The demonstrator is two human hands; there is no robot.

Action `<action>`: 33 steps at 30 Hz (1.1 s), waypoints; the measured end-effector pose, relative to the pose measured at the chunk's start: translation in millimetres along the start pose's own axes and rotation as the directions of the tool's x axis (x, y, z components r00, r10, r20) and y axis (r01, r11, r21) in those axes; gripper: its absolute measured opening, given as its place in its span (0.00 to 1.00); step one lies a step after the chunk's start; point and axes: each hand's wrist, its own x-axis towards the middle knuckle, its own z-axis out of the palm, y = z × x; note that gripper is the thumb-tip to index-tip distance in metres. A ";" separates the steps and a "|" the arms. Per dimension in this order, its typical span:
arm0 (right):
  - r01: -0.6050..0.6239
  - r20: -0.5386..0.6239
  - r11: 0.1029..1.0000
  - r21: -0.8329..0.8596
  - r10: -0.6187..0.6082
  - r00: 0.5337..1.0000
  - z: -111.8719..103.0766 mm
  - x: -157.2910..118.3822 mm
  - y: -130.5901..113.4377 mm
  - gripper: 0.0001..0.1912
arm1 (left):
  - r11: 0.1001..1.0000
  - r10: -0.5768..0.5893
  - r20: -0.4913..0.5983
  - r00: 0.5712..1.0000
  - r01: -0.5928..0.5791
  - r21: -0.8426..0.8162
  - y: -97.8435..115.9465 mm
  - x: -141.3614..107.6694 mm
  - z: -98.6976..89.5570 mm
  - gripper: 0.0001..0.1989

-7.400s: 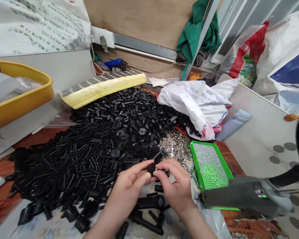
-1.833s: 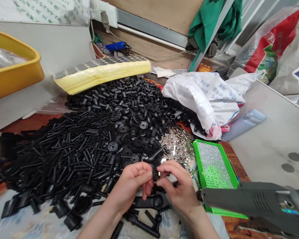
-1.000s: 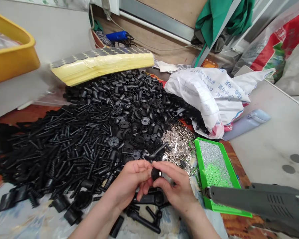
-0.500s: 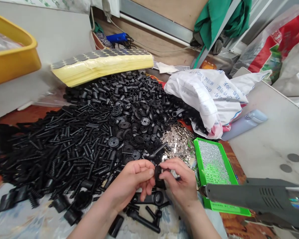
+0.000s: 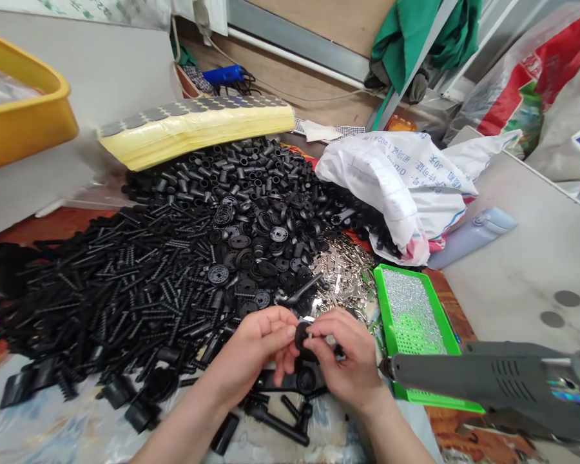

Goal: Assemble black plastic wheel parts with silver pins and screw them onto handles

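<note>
My left hand (image 5: 272, 341) pinches a small round black plastic disc (image 5: 301, 336) between thumb and fingers, its face turned to the right. My right hand (image 5: 345, 354) is closed with thumb and forefinger at the disc's face; a tiny light-coloured bit shows at those fingertips, too small to name. Below the hands lie a black crank-like arm (image 5: 285, 380), a black handle (image 5: 280, 425) and a short black tube (image 5: 225, 434). Just beyond them is a pile of shiny metal clips (image 5: 343, 274) beside black toothed discs (image 5: 265, 258).
Black ridged rods (image 5: 125, 270) heap at the left, short black tubes (image 5: 236, 167) behind. A green tray (image 5: 379, 296) of small metal pieces stands right, with a grey power screwdriver (image 5: 468, 376) over its near end. A white bag (image 5: 396, 180) and yellow sticker stack (image 5: 198, 129) lie behind.
The black disc has turned so more of its flat face shows. My right fingertips have shifted slightly against it; the whole view has drifted a little.
</note>
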 end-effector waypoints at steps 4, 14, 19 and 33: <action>-0.072 -0.063 0.997 -0.017 0.071 0.995 -1.5 -2.5 -0.8 0.04 | 0.968 0.212 -0.004 0.977 -0.209 0.136 3.8 -5.2 4.8 0.23; -0.057 -0.116 0.997 0.056 0.063 0.991 5.5 0.1 -3.5 0.05 | 0.971 0.182 -0.080 0.980 -0.167 0.170 -3.9 3.7 1.2 0.15; -0.071 -0.082 0.997 0.009 0.072 0.994 3.9 -0.9 -2.1 0.05 | 0.961 0.201 -0.098 0.975 -0.177 0.211 -4.5 3.2 3.2 0.14; -0.113 -0.024 0.993 0.026 0.114 0.993 -0.3 0.8 -2.6 0.08 | 0.956 0.203 -0.103 0.974 -0.174 0.238 -10.0 2.8 2.1 0.13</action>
